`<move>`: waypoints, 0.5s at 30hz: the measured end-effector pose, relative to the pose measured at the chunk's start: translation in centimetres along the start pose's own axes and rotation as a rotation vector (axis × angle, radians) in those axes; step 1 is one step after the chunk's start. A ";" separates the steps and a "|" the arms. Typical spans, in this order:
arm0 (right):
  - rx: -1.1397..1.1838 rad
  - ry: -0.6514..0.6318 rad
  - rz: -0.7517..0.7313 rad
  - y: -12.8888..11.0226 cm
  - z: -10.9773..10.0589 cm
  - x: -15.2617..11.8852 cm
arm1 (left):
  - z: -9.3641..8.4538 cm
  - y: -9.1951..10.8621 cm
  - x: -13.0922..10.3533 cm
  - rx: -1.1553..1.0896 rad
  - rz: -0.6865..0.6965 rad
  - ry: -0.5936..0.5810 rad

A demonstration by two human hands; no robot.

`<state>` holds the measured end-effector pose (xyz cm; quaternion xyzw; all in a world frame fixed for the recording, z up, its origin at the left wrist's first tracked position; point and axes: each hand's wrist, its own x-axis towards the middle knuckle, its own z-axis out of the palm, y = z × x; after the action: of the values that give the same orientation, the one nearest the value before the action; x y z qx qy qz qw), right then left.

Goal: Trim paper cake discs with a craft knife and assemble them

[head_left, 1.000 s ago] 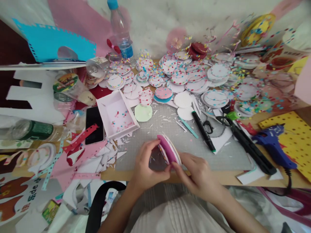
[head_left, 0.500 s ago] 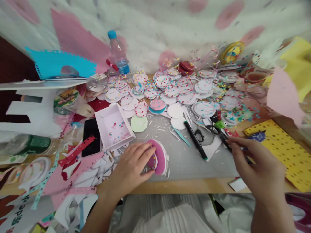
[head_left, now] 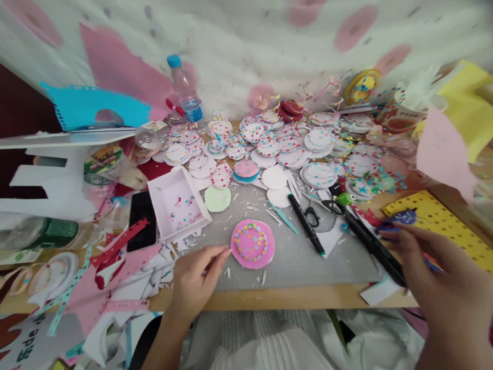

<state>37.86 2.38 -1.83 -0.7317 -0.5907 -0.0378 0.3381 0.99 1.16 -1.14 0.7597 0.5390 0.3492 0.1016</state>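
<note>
A pink disc [head_left: 271, 246] lies flat on the grey mat, topped by a smaller pink round ringed with yellow, blue and white confetti. Just off its left edge is my left hand [head_left: 200, 280], thumb and fingertips pinched together with a tiny pale bit at their tips; I cannot make out what it is. Over the right of the table my right hand [head_left: 442, 277] is curled, thumb and forefinger drawn close beside a shiny blue piece [head_left: 402, 218]. Whether that piece is between the fingers is unclear. A long black tool [head_left: 372, 246] lies left of this hand.
Many confetti-trimmed paper discs [head_left: 290, 144] crowd the back. Left of the mat are a white box [head_left: 192, 218] with confetti, a phone [head_left: 140, 234] and paper scraps. A black marker [head_left: 306, 226], a teal cutter [head_left: 284, 218] and scissors [head_left: 311, 217] lie near the middle.
My left hand has let go of the pink disc and drawn left; the disc, tilted up before, now lies flat. My right hand has moved right, away from the black tool.
</note>
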 end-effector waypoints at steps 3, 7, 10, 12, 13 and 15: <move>0.001 -0.034 -0.064 0.9 -0.9 0.2 | 1.1 0.5 -1.2 0.044 -0.002 -0.042; -0.164 -0.057 -0.285 1.7 -2.0 0.7 | 3.0 1.6 -1.5 0.075 0.074 -0.110; -0.147 -0.066 -0.300 1.7 -2.5 0.7 | 4.2 2.1 -1.4 0.042 0.155 -0.209; -0.162 -0.049 -0.256 1.8 -2.8 0.6 | 4.7 2.1 -1.4 0.046 0.187 -0.255; -0.174 -0.015 -0.226 2.1 -2.9 0.5 | 4.9 2.0 -1.4 0.054 0.194 -0.266; -0.208 0.090 -0.140 2.9 -3.2 0.4 | 5.1 1.6 -1.3 0.078 0.201 -0.266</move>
<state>41.69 0.73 -0.52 -0.7174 -0.6174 -0.1551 0.2830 5.20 0.52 -4.56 0.8526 0.4552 0.2329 0.1072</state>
